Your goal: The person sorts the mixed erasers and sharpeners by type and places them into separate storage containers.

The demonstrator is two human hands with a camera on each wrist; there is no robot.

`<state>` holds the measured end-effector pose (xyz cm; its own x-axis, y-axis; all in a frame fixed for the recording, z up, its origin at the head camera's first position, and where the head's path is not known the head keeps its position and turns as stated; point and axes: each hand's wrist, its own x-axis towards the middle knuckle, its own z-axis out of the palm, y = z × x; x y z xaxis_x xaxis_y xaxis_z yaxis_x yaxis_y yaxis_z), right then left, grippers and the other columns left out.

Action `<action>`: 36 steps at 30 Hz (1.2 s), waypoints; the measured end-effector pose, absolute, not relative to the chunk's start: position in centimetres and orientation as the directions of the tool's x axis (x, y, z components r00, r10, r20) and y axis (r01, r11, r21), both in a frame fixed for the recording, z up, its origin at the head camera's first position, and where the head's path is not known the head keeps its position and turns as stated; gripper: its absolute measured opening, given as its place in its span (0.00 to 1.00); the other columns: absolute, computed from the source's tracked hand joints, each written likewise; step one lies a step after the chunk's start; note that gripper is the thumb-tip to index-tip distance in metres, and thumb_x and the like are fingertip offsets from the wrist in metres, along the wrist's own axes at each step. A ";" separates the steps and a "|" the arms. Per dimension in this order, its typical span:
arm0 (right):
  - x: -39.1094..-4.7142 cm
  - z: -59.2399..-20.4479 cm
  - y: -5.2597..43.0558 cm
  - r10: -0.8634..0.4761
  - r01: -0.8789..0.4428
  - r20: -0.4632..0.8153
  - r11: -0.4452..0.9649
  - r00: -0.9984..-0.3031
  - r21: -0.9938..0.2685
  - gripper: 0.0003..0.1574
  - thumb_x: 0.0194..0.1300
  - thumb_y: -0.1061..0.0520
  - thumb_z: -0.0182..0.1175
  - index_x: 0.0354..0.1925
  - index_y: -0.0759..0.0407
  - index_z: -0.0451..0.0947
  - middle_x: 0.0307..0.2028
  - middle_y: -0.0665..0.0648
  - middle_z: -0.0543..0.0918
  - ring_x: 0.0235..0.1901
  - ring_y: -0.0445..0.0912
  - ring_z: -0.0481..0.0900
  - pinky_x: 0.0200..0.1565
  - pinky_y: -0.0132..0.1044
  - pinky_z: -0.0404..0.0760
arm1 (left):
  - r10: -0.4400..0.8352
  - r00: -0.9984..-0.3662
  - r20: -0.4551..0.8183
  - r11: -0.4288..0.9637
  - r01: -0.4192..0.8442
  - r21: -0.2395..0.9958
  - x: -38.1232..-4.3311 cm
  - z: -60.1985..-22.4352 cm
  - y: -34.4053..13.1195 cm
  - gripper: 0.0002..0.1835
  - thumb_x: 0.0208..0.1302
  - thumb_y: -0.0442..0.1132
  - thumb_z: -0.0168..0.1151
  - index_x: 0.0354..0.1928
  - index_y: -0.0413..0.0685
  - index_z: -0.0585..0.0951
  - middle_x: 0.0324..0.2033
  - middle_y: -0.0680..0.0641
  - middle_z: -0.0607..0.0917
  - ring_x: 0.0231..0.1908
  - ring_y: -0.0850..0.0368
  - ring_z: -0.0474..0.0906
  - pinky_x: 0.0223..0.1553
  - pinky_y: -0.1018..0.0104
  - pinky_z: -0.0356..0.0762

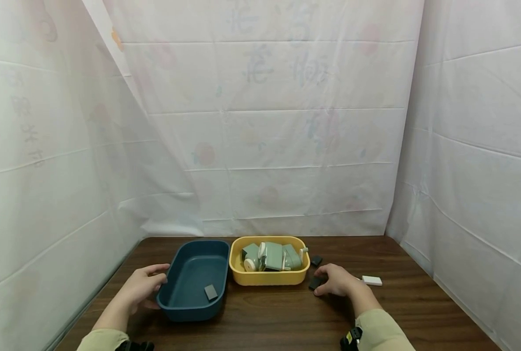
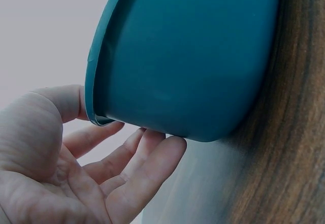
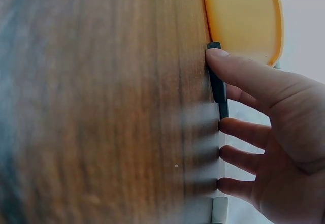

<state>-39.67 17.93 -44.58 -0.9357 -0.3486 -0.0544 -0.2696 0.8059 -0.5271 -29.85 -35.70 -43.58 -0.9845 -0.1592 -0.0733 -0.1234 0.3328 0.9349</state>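
At the left side of a blue basin [image 1: 192, 314], my left hand [image 1: 144, 287] has its thumb at the rim and its loosely spread fingers at the outer wall. One small grey block [image 1: 210, 292] lies inside the basin. My right hand [image 1: 337, 281] is low over the table, pinching a dark flat block [image 3: 217, 79] between thumb and index finger. The other fingers of that hand point down to the tabletop. Just beyond the hand lies a second dark block [image 1: 316, 261]. A white block [image 1: 371, 281] is to the right of the wrist.
A yellow basin [image 1: 269, 279] stands between the hands, beside the blue one. It holds several sage-green objects [image 1: 272, 256] with cream round parts. Beneath everything is a dark wooden table [image 1: 273, 312]. White sheeting [image 1: 278, 146] hangs behind it and along both sides.
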 end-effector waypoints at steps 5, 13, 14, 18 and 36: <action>-39.7 -44.7 18.0 -0.345 -0.269 -0.048 0.803 -0.937 -0.531 0.26 0.51 0.54 0.80 0.49 0.54 0.85 0.49 0.53 0.83 0.50 0.50 0.79 0.55 0.54 0.77 | -0.161 -0.984 -0.075 0.332 -0.126 0.935 -29.9 -43.6 -35.7 0.32 0.67 0.35 0.55 0.72 0.34 0.67 0.54 0.29 0.80 0.42 0.43 0.84 0.28 0.43 0.85; -39.8 -44.8 18.1 -0.340 -0.265 -0.045 0.803 -0.939 -0.533 0.26 0.52 0.53 0.80 0.49 0.52 0.85 0.49 0.52 0.83 0.48 0.48 0.78 0.53 0.53 0.77 | -0.159 -0.984 -0.076 0.330 -0.125 0.936 -29.9 -43.7 -35.6 0.32 0.67 0.35 0.55 0.73 0.33 0.67 0.54 0.29 0.79 0.42 0.43 0.84 0.28 0.43 0.85; -39.8 -44.9 18.1 -0.340 -0.264 -0.046 0.803 -0.939 -0.535 0.26 0.52 0.53 0.80 0.49 0.52 0.85 0.50 0.52 0.83 0.48 0.48 0.78 0.53 0.53 0.77 | -0.158 -0.985 -0.076 0.328 -0.125 0.936 -29.8 -43.7 -35.6 0.32 0.67 0.35 0.55 0.73 0.34 0.66 0.54 0.29 0.79 0.42 0.43 0.84 0.28 0.42 0.85; -39.9 -45.0 18.2 -0.335 -0.260 -0.046 0.803 -0.941 -0.537 0.25 0.52 0.53 0.80 0.49 0.52 0.85 0.49 0.52 0.83 0.47 0.48 0.78 0.53 0.53 0.77 | -0.154 -0.985 -0.077 0.329 -0.125 0.936 -29.8 -43.6 -35.6 0.32 0.67 0.35 0.55 0.73 0.34 0.66 0.54 0.28 0.79 0.42 0.42 0.84 0.29 0.42 0.85; -40.1 -44.2 18.5 -0.320 -0.253 -0.034 0.805 -0.947 -0.537 0.26 0.52 0.52 0.80 0.49 0.53 0.85 0.49 0.52 0.83 0.49 0.50 0.79 0.53 0.55 0.78 | -0.156 -0.984 -0.081 0.334 -0.130 0.934 -29.8 -43.4 -35.5 0.32 0.67 0.35 0.55 0.73 0.34 0.66 0.55 0.28 0.77 0.44 0.42 0.83 0.29 0.42 0.85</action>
<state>-40.13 18.47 -44.22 -0.9466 -0.3205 -0.0341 -0.2532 0.8049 -0.5367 -29.78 -35.50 -43.39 -0.9844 -0.1562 -0.0809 -0.1297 0.3340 0.9336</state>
